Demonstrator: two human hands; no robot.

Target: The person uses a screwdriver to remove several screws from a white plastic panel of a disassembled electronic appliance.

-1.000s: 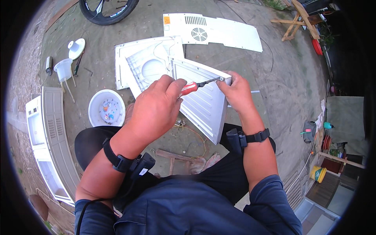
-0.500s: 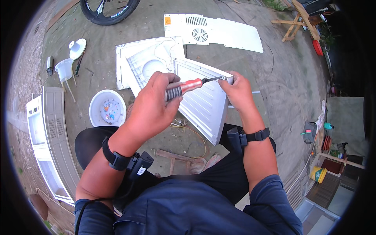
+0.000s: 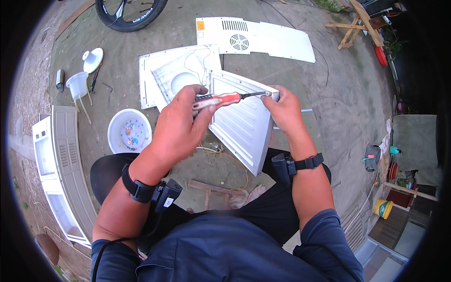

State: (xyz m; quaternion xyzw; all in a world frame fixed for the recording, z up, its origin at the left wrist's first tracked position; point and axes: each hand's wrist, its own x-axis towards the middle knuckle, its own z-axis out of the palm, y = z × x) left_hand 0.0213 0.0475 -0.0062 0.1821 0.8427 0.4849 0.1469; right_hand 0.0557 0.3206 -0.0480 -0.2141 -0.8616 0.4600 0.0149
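Your left hand [image 3: 176,127] is curled in with thumb and fingers around the red handle of the screwdriver [image 3: 228,98]. Your right hand [image 3: 287,109] pinches the corner of the ribbed white panel [image 3: 242,124], thumb on the inner face. The screwdriver's tip reaches a small round fitting just beside that thumb; whether it is seated is too small to tell.

The panel stands tilted in front of you: its far edge runs left from your right hand, and its lower corner comes down just beside your right leg [image 3: 275,199]. Beyond the far edge, a white framed piece [image 3: 176,61] and a vented white panel [image 3: 282,40] lie on the floor [image 3: 347,70]. On your left, a white tub [image 3: 114,129] sits near your knee. You have more room on the right, where the floor spreads toward a yellow bucket [image 3: 383,208].

Compared with 0.5 s ago, the handle lies closer to level and its dark rear grip shows less. The panel and your right hand have barely shifted.
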